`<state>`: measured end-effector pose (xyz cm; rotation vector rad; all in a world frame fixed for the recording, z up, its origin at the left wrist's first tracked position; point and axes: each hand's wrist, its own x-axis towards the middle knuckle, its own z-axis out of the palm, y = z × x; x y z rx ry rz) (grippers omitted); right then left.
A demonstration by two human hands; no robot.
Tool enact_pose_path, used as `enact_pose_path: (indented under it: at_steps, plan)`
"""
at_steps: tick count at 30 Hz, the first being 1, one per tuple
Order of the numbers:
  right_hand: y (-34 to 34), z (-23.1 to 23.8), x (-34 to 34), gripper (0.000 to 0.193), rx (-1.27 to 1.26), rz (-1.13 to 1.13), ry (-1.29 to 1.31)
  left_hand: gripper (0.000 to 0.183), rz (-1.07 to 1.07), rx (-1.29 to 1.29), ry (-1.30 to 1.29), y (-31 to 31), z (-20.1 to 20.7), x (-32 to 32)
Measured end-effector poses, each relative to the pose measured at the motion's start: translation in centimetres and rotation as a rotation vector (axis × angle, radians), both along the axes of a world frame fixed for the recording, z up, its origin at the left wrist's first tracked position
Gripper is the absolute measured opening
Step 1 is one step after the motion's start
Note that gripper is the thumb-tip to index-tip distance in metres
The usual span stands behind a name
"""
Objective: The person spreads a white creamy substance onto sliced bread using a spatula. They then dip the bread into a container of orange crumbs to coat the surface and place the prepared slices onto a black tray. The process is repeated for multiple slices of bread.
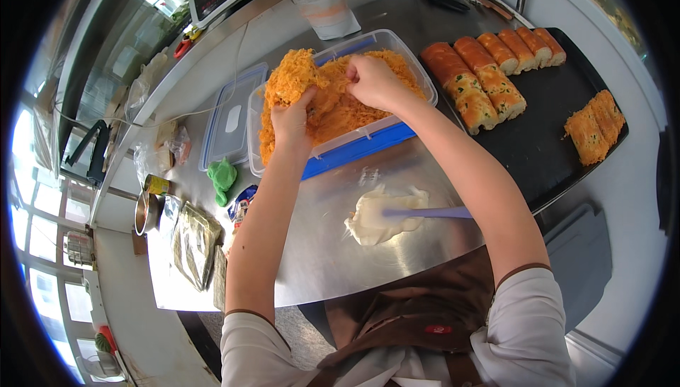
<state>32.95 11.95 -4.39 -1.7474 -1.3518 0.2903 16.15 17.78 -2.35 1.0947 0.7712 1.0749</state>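
Note:
A clear plastic box with a blue lower part holds a heap of orange shredded floss. Over its left side, my left hand grips a lump thickly coated in floss; what lies under the coating is hidden. My right hand is inside the box with fingers closed at the floss, and I cannot make out what is between them. Nearer to me, a patch of white cream is spread on the steel table, with a purple-handled spatula lying in it.
On the right, a black tray bears several golden bread rolls and a floss-coated piece. A box lid, green cloth and packaged dark sheets lie left. Behind stands a clear plastic container.

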Motion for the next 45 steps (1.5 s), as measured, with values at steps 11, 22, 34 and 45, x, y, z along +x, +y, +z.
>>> enact_pose_path:
  at_steps: [11,22,34,45]
  plan:
    - [-2.4,1.7,-0.8,0.031,-0.303,0.037,-0.113,0.039,0.062,0.025,0.032,0.4,-0.7,0.5]
    - [-0.9,-0.4,-2.9,0.022,0.003,-0.078,0.128,0.037,-0.014,0.024,0.173,-0.6,-0.2,0.9]
    - [-0.5,-1.3,0.4,0.020,-0.019,0.078,0.336,0.052,-0.543,0.150,0.402,5.3,2.2,-2.9]
    - [-3.2,1.5,-0.2,0.051,-0.384,0.086,-0.213,0.061,-0.243,0.091,0.136,3.8,1.9,-1.6]
